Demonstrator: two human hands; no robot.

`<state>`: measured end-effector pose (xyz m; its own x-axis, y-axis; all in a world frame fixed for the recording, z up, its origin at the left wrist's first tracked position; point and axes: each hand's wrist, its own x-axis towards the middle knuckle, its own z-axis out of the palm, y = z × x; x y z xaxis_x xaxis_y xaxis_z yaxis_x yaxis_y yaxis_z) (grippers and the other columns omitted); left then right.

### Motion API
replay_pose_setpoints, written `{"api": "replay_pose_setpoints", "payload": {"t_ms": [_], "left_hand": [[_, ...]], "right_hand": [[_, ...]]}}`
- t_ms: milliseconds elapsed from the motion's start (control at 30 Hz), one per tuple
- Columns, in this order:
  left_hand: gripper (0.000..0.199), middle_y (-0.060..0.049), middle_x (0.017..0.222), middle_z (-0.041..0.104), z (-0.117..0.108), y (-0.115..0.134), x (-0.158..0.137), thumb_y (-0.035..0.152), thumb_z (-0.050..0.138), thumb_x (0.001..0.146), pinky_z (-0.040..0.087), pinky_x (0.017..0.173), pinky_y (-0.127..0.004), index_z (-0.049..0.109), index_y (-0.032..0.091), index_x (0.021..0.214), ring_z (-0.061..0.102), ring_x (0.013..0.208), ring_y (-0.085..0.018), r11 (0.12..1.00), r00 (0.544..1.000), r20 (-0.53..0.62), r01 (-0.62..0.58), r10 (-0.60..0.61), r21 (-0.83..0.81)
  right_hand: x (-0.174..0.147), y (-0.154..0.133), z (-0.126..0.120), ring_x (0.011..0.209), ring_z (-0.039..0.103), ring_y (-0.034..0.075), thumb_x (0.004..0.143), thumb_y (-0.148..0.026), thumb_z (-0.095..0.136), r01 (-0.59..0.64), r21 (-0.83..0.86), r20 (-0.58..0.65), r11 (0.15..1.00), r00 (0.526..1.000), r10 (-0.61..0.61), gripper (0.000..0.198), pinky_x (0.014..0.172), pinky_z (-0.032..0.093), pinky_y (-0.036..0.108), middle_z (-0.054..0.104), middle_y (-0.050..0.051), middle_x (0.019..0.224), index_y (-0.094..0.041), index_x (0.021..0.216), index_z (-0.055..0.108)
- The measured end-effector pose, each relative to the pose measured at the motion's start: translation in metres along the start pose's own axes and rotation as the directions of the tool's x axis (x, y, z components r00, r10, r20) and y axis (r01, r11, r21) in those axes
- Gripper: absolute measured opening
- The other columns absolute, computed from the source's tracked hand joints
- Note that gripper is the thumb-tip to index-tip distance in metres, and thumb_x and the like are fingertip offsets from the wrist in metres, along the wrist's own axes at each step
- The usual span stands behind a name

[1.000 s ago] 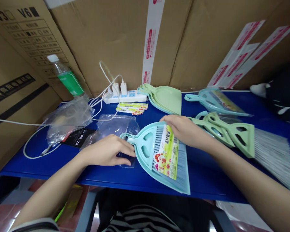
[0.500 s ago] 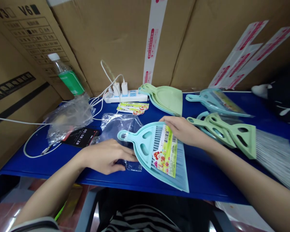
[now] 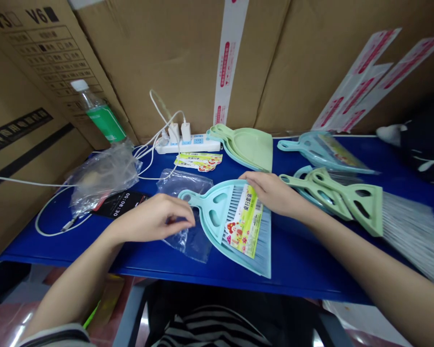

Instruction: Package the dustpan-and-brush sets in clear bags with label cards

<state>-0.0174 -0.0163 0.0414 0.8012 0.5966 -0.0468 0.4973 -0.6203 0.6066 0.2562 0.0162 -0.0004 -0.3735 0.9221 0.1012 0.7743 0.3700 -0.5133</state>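
My right hand (image 3: pixel 265 190) grips the far edge of a light-blue dustpan (image 3: pixel 210 230), its thumb side near the label. Nested on the dustpan is a matching small brush (image 3: pixel 217 209) with grey-blue bristles. A yellow-green printed card (image 3: pixel 248 221) lies across the bristles. My left hand (image 3: pixel 164 217) is closed, fingertips curled together just left of the dustpan handle. Beneath it a clear plastic bag (image 3: pixel 193 246) lies on the blue table (image 3: pixel 292 270), partly covered by the hand and dustpan. Whether film is pinched in the left fingers is hidden.
Stacked dustpans (image 3: pixel 255 147) stand at the back; a bagged blue set (image 3: pixel 332 152) lies right of them. Several brushes (image 3: pixel 365 207) are piled at right. Printed cards (image 3: pixel 198 161), a power strip (image 3: pixel 195 144), a phone (image 3: pixel 121 203), crumpled plastic (image 3: pixel 104 171) and a bottle (image 3: pixel 104 120) occupy the left.
My left hand has lifted off the dustpan's edge and curled its fingers. The dustpan has tilted and shifted slightly left in my right hand. The plastic bag has shifted a little.
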Motion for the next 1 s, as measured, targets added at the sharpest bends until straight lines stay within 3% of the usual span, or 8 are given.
{"api": "replay_pose_setpoints", "payload": {"t_ms": [100, 200, 267, 367, 433, 600, 767, 1000], "left_hand": [[0.023, -0.002, 0.077, 0.065, -0.005, -0.001, -0.001, 0.024, 0.045, 0.093, 0.045, 0.063, -0.023, 0.064, 0.018, 0.081, 0.057, 0.064, -0.012, 0.986, 0.975, -0.217, 0.081, -0.049, 0.143], [0.022, -0.001, 0.076, 0.062, -0.006, -0.006, 0.0, 0.025, 0.04, 0.093, 0.044, 0.062, -0.023, 0.057, 0.018, 0.081, 0.054, 0.062, -0.012, 0.953, 0.94, -0.313, 0.209, -0.133, 0.221], [0.019, -0.004, 0.081, 0.064, -0.005, -0.01, 0.002, 0.023, 0.038, 0.092, 0.046, 0.064, -0.026, 0.055, 0.018, 0.084, 0.059, 0.067, -0.016, 0.857, 0.892, -0.37, 0.389, -0.259, 0.338], [0.022, -0.012, 0.098, 0.066, -0.002, -0.016, 0.006, 0.018, 0.034, 0.091, 0.048, 0.065, -0.032, 0.055, 0.016, 0.095, 0.067, 0.078, -0.024, 0.591, 0.762, -0.476, 0.644, -0.439, 0.486], [0.027, -0.016, 0.105, 0.067, -0.002, -0.017, 0.008, 0.016, 0.031, 0.092, 0.05, 0.065, -0.035, 0.055, 0.014, 0.102, 0.069, 0.083, -0.03, 0.479, 0.715, -0.489, 0.699, -0.5, 0.531], [0.03, -0.019, 0.096, 0.071, -0.004, -0.015, 0.009, 0.011, 0.029, 0.091, 0.052, 0.065, -0.036, 0.054, 0.011, 0.106, 0.071, 0.087, -0.035, 0.367, 0.676, -0.453, 0.715, -0.581, 0.596], [0.031, -0.016, 0.091, 0.073, -0.004, -0.015, 0.008, 0.009, 0.03, 0.089, 0.051, 0.066, -0.035, 0.051, 0.012, 0.112, 0.072, 0.084, -0.033, 0.391, 0.699, -0.378, 0.677, -0.607, 0.624], [0.025, -0.009, 0.085, 0.073, -0.003, -0.023, 0.006, 0.01, 0.033, 0.087, 0.05, 0.067, -0.032, 0.047, 0.018, 0.107, 0.071, 0.078, -0.026, 0.615, 0.777, -0.377, 0.629, -0.504, 0.475]], "right_hand": [[-0.001, 0.0, 0.0, 0.07, 0.066, 0.017, 0.09, -0.011, 0.036, 0.017, -0.008, -0.012, 1.0, 1.0, -0.017, 0.028, 0.064, 0.047, 0.026, 0.07, 0.003, 0.076, -0.021, 0.08, 0.061], [-0.001, 0.001, 0.0, 0.069, 0.065, 0.017, 0.09, -0.012, 0.036, 0.022, -0.011, -0.014, 1.0, 1.0, -0.023, 0.028, 0.064, 0.047, 0.027, 0.07, 0.004, 0.075, -0.021, 0.08, 0.06], [-0.001, 0.001, 0.0, 0.069, 0.065, 0.017, 0.09, -0.012, 0.035, 0.03, -0.012, -0.014, 0.999, 0.999, -0.03, 0.028, 0.064, 0.047, 0.027, 0.069, 0.004, 0.075, -0.021, 0.08, 0.06], [0.0, 0.002, 0.0, 0.071, 0.066, 0.017, 0.089, -0.013, 0.036, 0.044, -0.018, -0.029, 0.999, 0.999, -0.044, 0.027, 0.064, 0.047, 0.027, 0.07, 0.003, 0.075, -0.022, 0.079, 0.06], [-0.001, 0.002, 0.0, 0.071, 0.065, 0.018, 0.088, -0.014, 0.038, 0.04, -0.03, -0.04, 0.999, 0.998, -0.041, 0.025, 0.064, 0.047, 0.027, 0.07, 0.004, 0.075, -0.022, 0.08, 0.06], [-0.003, 0.001, -0.002, 0.074, 0.066, 0.019, 0.087, -0.013, 0.04, 0.026, -0.048, -0.026, 0.998, 0.999, -0.027, 0.022, 0.066, 0.047, 0.028, 0.07, 0.005, 0.079, -0.022, 0.081, 0.06], [-0.002, 0.0, -0.004, 0.073, 0.066, 0.019, 0.088, -0.013, 0.038, 0.003, -0.046, -0.01, 0.999, 1.0, -0.004, 0.024, 0.066, 0.047, 0.028, 0.07, 0.005, 0.078, -0.021, 0.081, 0.059], [-0.004, 0.001, -0.003, 0.071, 0.065, 0.018, 0.087, -0.014, 0.039, 0.044, -0.015, -0.041, 0.999, 0.998, -0.044, 0.023, 0.063, 0.046, 0.027, 0.07, 0.003, 0.076, -0.023, 0.08, 0.059]]}}
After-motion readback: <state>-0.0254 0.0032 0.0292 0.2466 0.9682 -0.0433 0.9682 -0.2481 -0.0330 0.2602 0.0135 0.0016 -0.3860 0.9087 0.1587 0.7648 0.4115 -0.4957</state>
